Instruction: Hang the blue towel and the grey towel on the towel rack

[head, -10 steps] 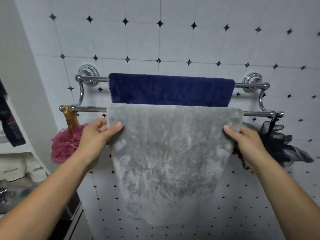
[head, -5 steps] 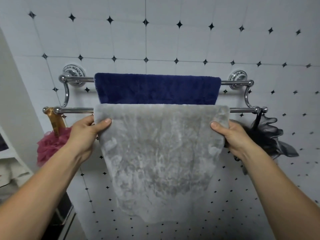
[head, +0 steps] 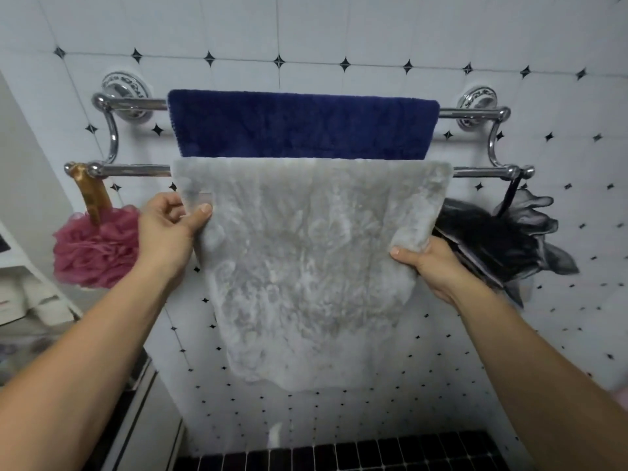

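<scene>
We face a chrome towel rack [head: 136, 171] with two bars, fixed to a white tiled wall [head: 339, 25] dotted with small black diamonds. The blue towel [head: 302, 125] hangs over the upper, rear bar, spread flat between the two wall mounts. The grey towel [head: 306, 260] is draped over the lower, front bar, its top fold just below the visible part of the blue towel, and it hangs down well below the rack.

Our left hand [head: 166, 232] pinches the grey towel's left edge a little under the bar, thumb on the front of the cloth and the other fingers curled behind it. Our right hand [head: 428, 266] grips the right edge lower down, thumb across the front and the fingers tucked behind, so the cloth bunches slightly there. Both hands are closed on the towel.

At the left end of the lower bar a pink bath pouf [head: 95, 246] hangs by a golden ribbon [head: 90, 195], just beside our left hand. At the right end a black pouf [head: 503, 239] hangs behind our right hand.
</scene>
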The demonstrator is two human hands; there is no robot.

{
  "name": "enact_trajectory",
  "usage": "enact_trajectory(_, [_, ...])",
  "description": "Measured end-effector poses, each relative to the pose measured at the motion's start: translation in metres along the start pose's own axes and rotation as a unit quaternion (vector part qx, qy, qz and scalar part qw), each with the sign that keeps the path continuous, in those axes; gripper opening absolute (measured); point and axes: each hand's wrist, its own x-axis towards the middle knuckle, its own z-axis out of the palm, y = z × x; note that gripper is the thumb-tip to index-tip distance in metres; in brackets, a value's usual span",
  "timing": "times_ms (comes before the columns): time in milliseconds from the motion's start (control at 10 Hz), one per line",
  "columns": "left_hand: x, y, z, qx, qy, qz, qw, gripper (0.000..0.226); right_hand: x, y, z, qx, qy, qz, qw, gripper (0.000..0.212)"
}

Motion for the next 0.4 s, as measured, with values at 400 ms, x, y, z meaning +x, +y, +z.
enact_trajectory(400, [-0.062, -0.056, -0.029, 0.24, -0.033, -0.157, 0.958, 0.032, -0.014, 0.045, 0.011, -0.106, 0.067, 0.096, 0.987, 0.053])
